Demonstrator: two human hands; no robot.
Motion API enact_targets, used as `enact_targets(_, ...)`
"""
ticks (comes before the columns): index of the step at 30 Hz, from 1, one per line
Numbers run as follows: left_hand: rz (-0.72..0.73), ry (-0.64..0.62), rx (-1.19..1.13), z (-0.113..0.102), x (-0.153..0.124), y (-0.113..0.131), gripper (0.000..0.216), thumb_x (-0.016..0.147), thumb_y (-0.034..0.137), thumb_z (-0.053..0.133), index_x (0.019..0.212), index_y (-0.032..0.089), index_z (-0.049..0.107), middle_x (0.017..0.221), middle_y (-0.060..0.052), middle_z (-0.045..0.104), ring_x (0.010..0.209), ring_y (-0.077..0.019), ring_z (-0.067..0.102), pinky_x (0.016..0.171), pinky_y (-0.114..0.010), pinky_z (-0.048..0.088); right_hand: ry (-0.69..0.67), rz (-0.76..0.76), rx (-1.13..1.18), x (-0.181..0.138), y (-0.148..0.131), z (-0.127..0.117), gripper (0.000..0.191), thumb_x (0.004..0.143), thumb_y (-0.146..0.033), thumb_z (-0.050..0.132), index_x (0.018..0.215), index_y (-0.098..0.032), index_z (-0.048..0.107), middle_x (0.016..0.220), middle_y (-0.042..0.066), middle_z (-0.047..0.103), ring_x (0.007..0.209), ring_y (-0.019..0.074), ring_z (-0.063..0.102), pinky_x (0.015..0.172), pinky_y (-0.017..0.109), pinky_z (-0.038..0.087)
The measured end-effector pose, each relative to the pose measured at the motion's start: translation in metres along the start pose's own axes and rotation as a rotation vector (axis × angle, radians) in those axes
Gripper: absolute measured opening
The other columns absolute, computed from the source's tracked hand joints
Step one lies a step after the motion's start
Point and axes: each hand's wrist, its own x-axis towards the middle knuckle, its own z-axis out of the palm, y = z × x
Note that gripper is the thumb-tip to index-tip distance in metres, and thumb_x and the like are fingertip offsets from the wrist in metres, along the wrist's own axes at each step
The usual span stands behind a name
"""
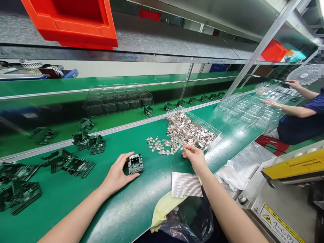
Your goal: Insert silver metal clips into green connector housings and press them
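My left hand [117, 173] is curled around a small dark green plastic housing [135, 164] that sits on the green work surface, thumb at its near side and fingers at its left. The housing has an open square cavity facing up. Over to the right, my right hand [193, 157] pinches a small metal piece at the near edge of a loose spread of small shiny metal pieces [162, 145]. These spill from a clear plastic tray [215, 137] heaped with more of them. A sheet of silvery small blocks in rows [186, 184] lies below my right hand.
Several dark green housings [76, 165] lie at left, and others line the raised ledge [192, 101]. A clear compartment tray [118, 99] stands behind. An orange bin [83, 27] overhangs at upper left. A co-worker's arm [293, 108] reaches over clear trays at right, beyond a machine [286, 199].
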Motion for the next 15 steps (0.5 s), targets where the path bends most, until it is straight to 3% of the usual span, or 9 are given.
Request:
enact_targets(3, -0.177, 0.055, -0.394, 0.007, 0.0, 0.014, 0.053, 0.066, 0.035, 0.078, 0.109, 0.022, 0.05, 0.113, -0.007, 0.059, 0.093, -0.022, 0.069, 0.083, -0.04, 0.059, -0.025, 0.046, 0.128, -0.018, -0.015, 0.0, 0.033, 0.06, -0.04, 0.072, 0.08, -0.014, 0.069, 0.056, 0.001, 0.06, 0.051, 0.0131, 0.055, 0.049, 0.025, 0.047)
enact_targets(7, -0.293, 0.073, -0.796, 0.029, 0.0, 0.056, 0.056, 0.058, 0.027, 0.085, 0.101, 0.02, 0.049, 0.104, -0.005, 0.064, 0.089, -0.019, 0.07, 0.082, -0.033, 0.059, -0.08, 0.099, 0.209, -0.049, -0.028, 0.006, 0.032, 0.059, -0.039, 0.078, 0.079, -0.014, 0.071, 0.058, 0.002, 0.061, 0.051, 0.0124, 0.055, 0.048, 0.024, 0.045)
enact_targets(11, -0.336, 0.048, -0.98, 0.063, 0.002, 0.094, 0.058, 0.06, 0.024, 0.084, 0.107, 0.021, 0.051, 0.115, -0.005, 0.064, 0.094, -0.0172, 0.069, 0.087, -0.03, 0.056, -0.098, 0.114, 0.223, -0.068, -0.023, 0.019, 0.036, 0.063, -0.043, 0.077, 0.085, -0.015, 0.07, 0.066, 0.004, 0.064, 0.061, 0.0154, 0.06, 0.056, 0.028, 0.05)
enact_targets(15, -0.358, 0.161, -0.973, 0.082, 0.009, 0.091, 0.058, 0.061, 0.027, 0.084, 0.109, 0.021, 0.051, 0.12, -0.007, 0.063, 0.108, -0.0197, 0.064, 0.095, -0.033, 0.052, -0.088, 0.07, 0.119, -0.069, -0.012, 0.021, 0.036, 0.07, -0.047, 0.07, 0.088, -0.016, 0.068, 0.077, 0.007, 0.066, 0.072, 0.0201, 0.064, 0.065, 0.034, 0.052)
